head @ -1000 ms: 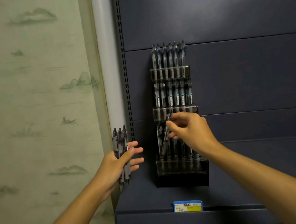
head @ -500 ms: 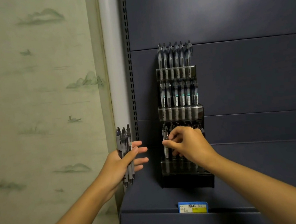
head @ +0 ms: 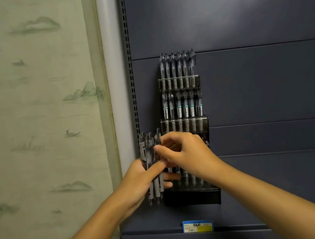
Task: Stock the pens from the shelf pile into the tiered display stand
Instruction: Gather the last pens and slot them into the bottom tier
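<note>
While the left hand [head: 139, 179] grips a bundle of pens [head: 152, 164] at centre frame beside the display stand [head: 192, 197], the right hand [head: 185, 153] pinches one pen's upper barrel; light, stiff and smooth, each is probably best taken mid-barrel.

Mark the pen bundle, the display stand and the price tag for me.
pen bundle [head: 150, 151], head view, on the grey barrels above the left hand.
display stand [head: 192, 198], head view, on its black base.
price tag [head: 198, 226], head view, on its middle.
</note>
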